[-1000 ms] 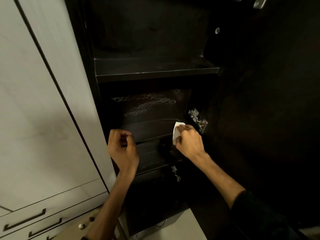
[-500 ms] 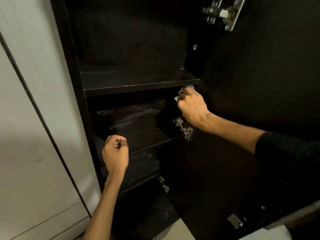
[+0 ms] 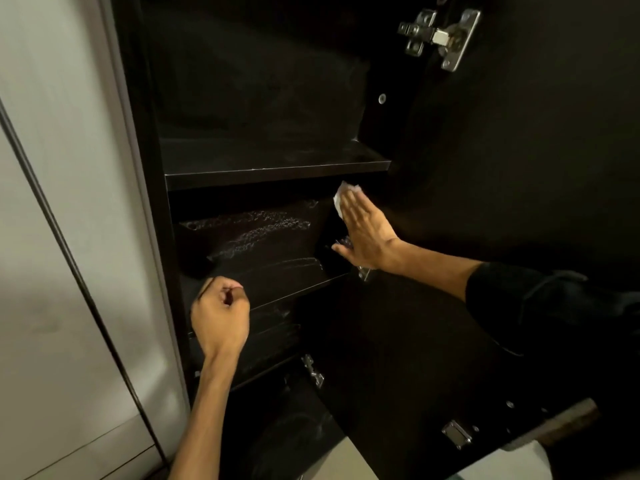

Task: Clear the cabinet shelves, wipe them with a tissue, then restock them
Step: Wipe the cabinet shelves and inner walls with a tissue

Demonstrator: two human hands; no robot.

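Observation:
A dark open cabinet fills the view, its shelves bare. The upper shelf (image 3: pixel 277 168) has a pale front edge. The middle shelf (image 3: pixel 277 271) and the back panel behind it show whitish wipe streaks. My right hand (image 3: pixel 363 233) is flat against the cabinet's right inner wall, just below the upper shelf, pressing a white tissue (image 3: pixel 341 197) under its fingertips. My left hand (image 3: pixel 220 317) is a closed fist in front of the middle shelf's left end, holding nothing I can see.
The open dark door (image 3: pixel 485 237) stands on the right with metal hinges (image 3: pixel 440 36) at its top and a latch (image 3: pixel 457 434) lower down. A pale grey cabinet panel (image 3: pixel 69 237) stands on the left. A lower shelf (image 3: pixel 270 341) sits below.
My right hand rose from the middle shelf's right end to just under the upper shelf, then flattened out on the right inner wall over the tissue. My left fist barely moved.

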